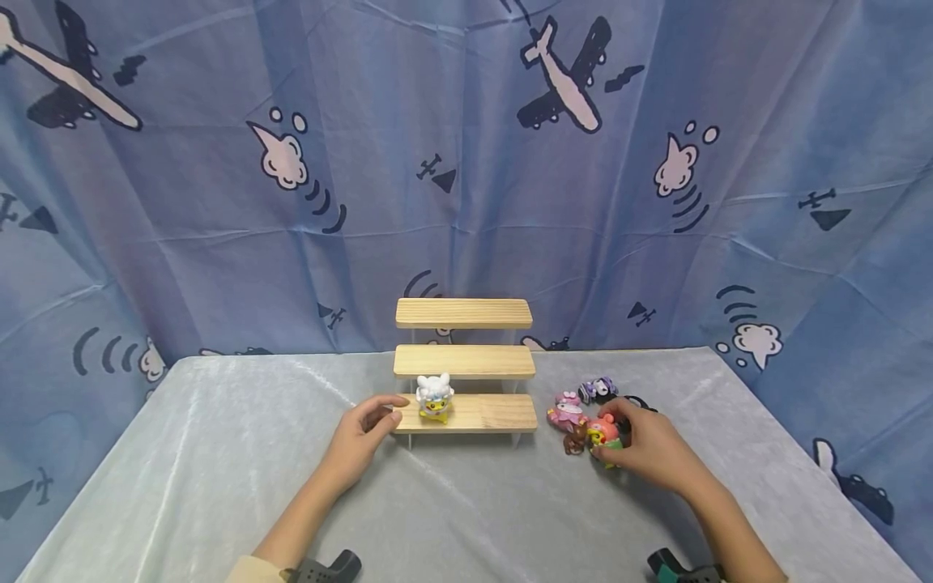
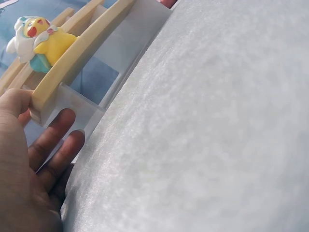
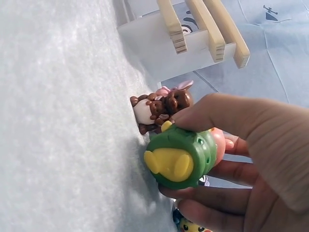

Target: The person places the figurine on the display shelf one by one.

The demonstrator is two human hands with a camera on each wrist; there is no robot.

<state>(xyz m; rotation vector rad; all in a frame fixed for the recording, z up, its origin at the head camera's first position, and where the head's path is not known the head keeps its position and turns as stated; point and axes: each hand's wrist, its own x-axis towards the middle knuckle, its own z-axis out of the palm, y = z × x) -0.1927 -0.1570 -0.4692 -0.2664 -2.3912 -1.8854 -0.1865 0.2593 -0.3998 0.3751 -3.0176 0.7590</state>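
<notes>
A tiered wooden display stand (image 1: 496,414) has three plank steps on clear side panels. My left hand (image 1: 362,433) holds the left end of its lowest step, thumb and index finger on the wood, the other fingers beside the clear panel (image 2: 82,106). On that step stands a yellow figurine in a white hood (image 1: 434,398). My right hand (image 1: 649,444) pinches a figurine with a green body and pink hat (image 3: 181,157) between thumb and fingers; its yellow underside faces the right wrist camera. Close beside it is a brown figurine (image 1: 574,440).
Right of the stand, a pink figurine (image 1: 566,411) and a purple-and-black figurine (image 1: 599,389) lie on the grey cloth-covered table (image 1: 466,510). Another yellow-faced figurine (image 3: 190,224) shows partly below my right fingers. A blue curtain (image 1: 466,162) printed with planes hangs behind.
</notes>
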